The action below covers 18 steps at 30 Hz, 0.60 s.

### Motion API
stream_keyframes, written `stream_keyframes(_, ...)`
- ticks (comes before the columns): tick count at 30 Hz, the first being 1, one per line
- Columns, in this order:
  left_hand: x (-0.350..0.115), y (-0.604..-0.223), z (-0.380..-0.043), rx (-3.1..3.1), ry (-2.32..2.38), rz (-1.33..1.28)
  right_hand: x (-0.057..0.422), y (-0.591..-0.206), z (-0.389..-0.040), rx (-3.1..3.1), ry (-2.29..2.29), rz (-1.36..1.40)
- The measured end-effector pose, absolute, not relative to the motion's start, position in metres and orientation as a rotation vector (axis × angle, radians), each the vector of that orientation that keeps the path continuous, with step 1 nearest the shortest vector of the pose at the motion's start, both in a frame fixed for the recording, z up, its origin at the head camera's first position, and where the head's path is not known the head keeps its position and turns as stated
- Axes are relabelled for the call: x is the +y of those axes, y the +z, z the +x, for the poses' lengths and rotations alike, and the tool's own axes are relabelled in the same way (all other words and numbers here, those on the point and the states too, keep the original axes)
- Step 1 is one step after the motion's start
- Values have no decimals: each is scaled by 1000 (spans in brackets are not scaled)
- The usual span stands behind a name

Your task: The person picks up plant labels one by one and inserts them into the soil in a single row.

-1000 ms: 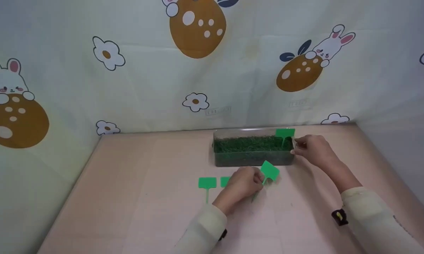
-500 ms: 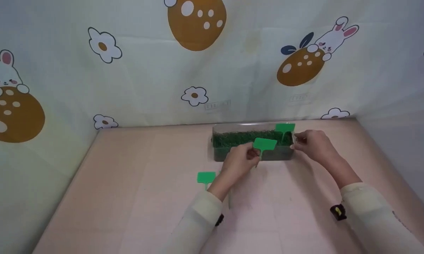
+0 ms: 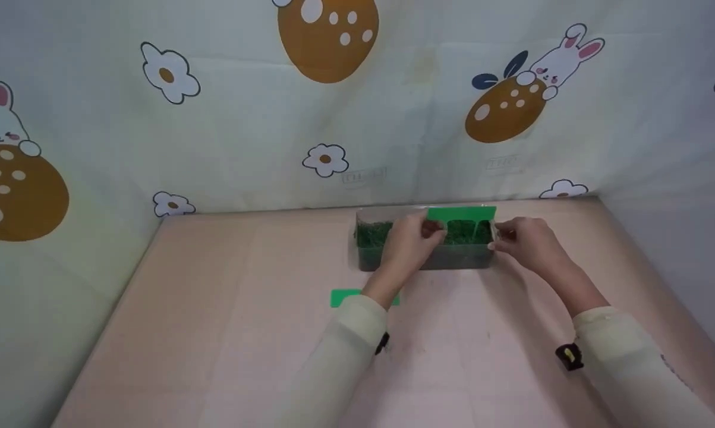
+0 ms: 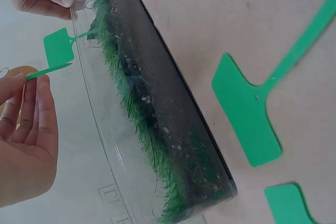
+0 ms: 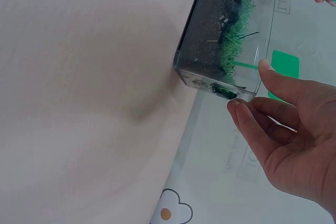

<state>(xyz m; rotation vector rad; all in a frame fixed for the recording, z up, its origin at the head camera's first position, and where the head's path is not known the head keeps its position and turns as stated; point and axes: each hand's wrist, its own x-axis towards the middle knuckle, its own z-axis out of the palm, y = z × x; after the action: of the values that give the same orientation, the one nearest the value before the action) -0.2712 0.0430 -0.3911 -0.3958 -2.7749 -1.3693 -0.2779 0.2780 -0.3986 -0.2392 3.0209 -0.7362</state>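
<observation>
L hand [image 3: 408, 242] pinches a flat green plastic T-shaped tag [image 4: 48, 72], just raised from in front of the clear oblong plastic box [image 3: 461, 257] to above its rim, so prob. at insertion stage; R hand [image 3: 529, 242] pinches box end; 4 tags: 1 held, 1 standing in short green grass [image 4: 125, 90], 2 on pinkish table [image 3: 244, 333]; 1 box

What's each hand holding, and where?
Left hand: a green tag, apparently by its stem. Right hand: the clear box, at its right-end rim.

Both hands [image 3: 410, 241] [image 3: 532, 246] in apparent pinches
</observation>
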Motion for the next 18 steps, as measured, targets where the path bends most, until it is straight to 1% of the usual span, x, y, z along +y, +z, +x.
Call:
stream_keyframes(5,51,-392,-281,-2776,-1371,-369,278,-399,-277,3018,-754,-227)
stream_keyframes(18,61,-410,-299,-2776,-1313,-328,278,-400,-279,2998,-768,-189)
